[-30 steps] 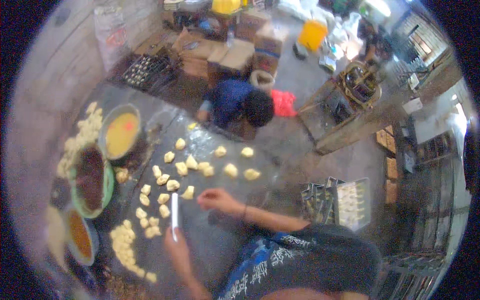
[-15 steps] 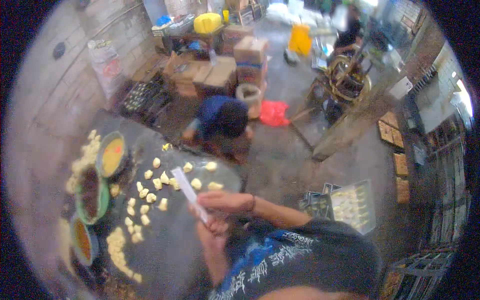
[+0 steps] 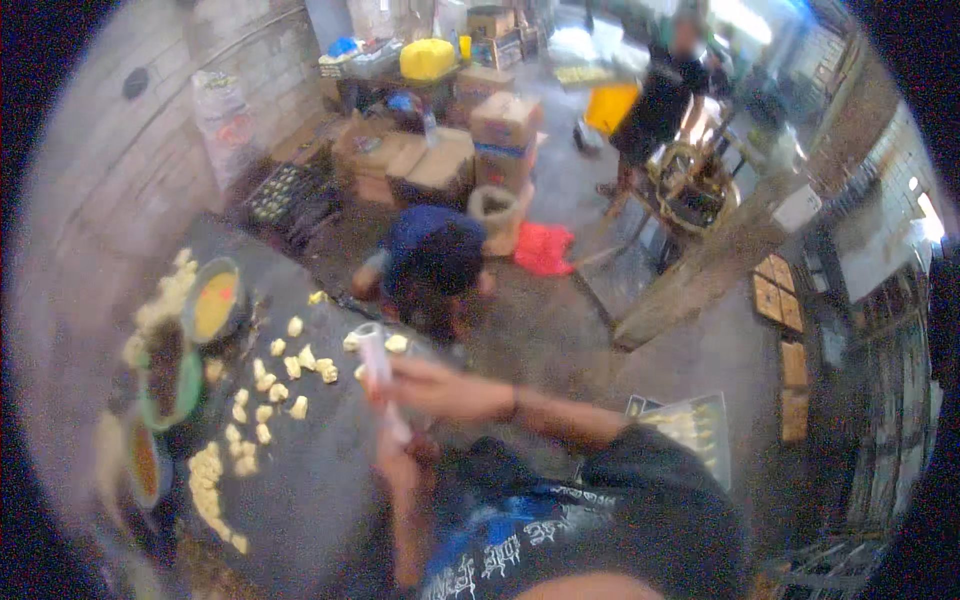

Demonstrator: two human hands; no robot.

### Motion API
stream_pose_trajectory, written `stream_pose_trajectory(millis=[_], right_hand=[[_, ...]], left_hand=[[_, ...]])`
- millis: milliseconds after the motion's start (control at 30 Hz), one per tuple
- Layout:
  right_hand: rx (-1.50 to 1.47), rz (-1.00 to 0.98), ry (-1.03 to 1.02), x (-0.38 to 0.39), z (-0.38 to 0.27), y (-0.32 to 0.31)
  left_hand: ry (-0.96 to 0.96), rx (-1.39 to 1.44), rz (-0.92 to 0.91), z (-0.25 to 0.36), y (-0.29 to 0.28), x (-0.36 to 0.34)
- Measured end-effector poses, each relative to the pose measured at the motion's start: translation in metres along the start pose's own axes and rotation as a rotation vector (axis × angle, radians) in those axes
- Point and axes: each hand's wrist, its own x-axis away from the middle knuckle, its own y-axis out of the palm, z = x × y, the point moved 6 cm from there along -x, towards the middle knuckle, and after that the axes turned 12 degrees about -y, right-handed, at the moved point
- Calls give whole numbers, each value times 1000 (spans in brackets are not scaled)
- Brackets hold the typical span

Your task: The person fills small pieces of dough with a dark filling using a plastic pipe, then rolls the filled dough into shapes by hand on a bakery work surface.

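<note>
A pale, whitish roll [image 3: 374, 358], tube-like with a rounded far end, is held nearly lengthwise at the table's right edge; blur hides its exact kind. My right hand [image 3: 440, 388] is closed round its upper part, fingers wrapped from the right. Lower down, my left hand [image 3: 405, 452] grips the bottom end, blurred. Several cream-coloured dough pieces [image 3: 293, 367] are scattered over the dark tabletop [image 3: 310, 480] to the left of the hands. A curved row of more dough pieces [image 3: 208, 490] lies nearer on the left.
Along the table's left side stand a bowl of yellow liquid [image 3: 213, 305], a green basin [image 3: 165, 390] and a bowl with orange contents [image 3: 147, 465]. A co-worker [image 3: 435, 260] bends at the far table edge. Right are a tray of pale pieces [image 3: 695, 430] and a wooden post [image 3: 720, 265].
The roll has turned more upright, its rounded end now showing, and my right hand wraps it more. The view has shifted, and a standing person at the back shows more fully.
</note>
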Motion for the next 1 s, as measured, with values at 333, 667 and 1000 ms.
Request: stream_pose_trajectory(millis=[333, 667, 1000], right_hand=[[-4, -85, -43, -26, -56, 34], [231, -32, -409, -113, -81, 142], [556, -54, -494, -206, 27, 288]], left_hand=[[-80, -625, -576, 17, -20, -15], [202, -386, -275, 141, -62, 3], [398, -68, -393, 269, -169, -34]])
